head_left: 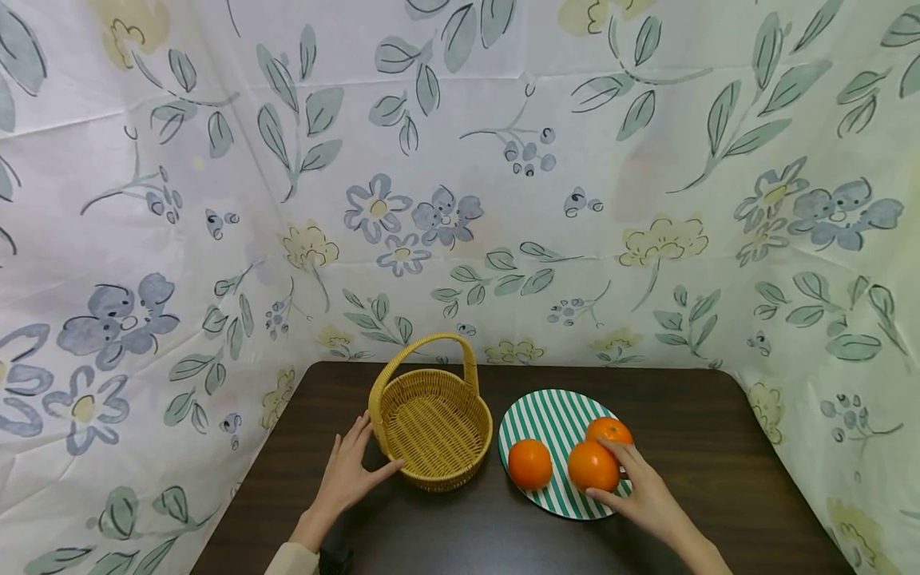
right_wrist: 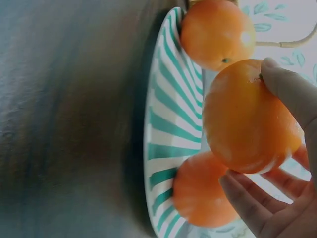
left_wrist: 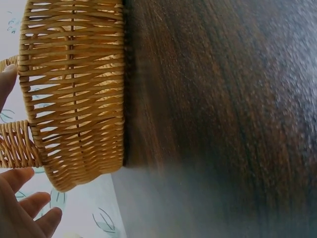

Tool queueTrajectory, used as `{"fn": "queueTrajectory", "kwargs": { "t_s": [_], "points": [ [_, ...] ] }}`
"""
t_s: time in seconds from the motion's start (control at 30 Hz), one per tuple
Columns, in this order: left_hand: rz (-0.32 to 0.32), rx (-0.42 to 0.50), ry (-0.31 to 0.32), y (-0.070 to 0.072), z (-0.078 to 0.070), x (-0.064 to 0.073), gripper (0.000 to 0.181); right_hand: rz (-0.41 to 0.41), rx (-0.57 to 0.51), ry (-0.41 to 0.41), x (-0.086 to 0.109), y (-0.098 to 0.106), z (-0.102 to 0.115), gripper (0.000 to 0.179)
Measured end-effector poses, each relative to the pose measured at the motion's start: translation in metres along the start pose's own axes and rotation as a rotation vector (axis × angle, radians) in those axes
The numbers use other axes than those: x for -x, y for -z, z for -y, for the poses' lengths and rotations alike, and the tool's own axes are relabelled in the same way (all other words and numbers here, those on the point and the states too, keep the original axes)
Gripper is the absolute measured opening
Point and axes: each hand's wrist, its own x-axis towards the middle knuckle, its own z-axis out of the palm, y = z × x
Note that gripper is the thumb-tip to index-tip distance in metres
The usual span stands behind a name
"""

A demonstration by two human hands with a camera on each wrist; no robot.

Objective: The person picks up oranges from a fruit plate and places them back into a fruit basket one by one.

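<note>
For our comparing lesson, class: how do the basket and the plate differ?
The basket is woven and yellow; the plate has green and white stripes. The basket is deep, with an arched handle; the plate is shallow, without one. Oranges rest on the plate; the basket shows none. Both are round and stand on the dark table.

– What's behind the table (head_left: 707, 455)?
– Pale, creased cloth (head_left: 535, 220) with blue flowers (head_left: 377, 208) and green leaves (head_left: 324, 110), round the sides too.
– And the table?
– Dark, grained wood with a soft sheen.
</note>
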Motion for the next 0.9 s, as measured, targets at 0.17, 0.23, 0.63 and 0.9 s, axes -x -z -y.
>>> {"fn": "queueTrajectory", "kwargs": {
  "t_s": [0.17, 0.23, 0.63, 0.9],
  "points": [
    [-0.007, 0.002, 0.001, 0.000, 0.001, 0.001, 0.097, -0.011, -0.020, 0.022, -0.007, 0.001, 0.003, 0.075],
    [-0.006, 0.007, 0.002, 0.000, 0.001, 0.002, 0.097, -0.011, -0.039, 0.024, -0.010, 0.002, 0.005, 0.075],
    [0.019, 0.002, 0.024, 0.002, 0.004, 0.001, 0.097, 0.026, -0.100, 0.000, -0.032, 0.004, 0.021, 0.076],
    [0.033, -0.011, 0.024, 0.002, 0.006, 0.001, 0.096, 0.043, -0.155, -0.002, -0.043, 0.003, 0.028, 0.075]
  ]
}}
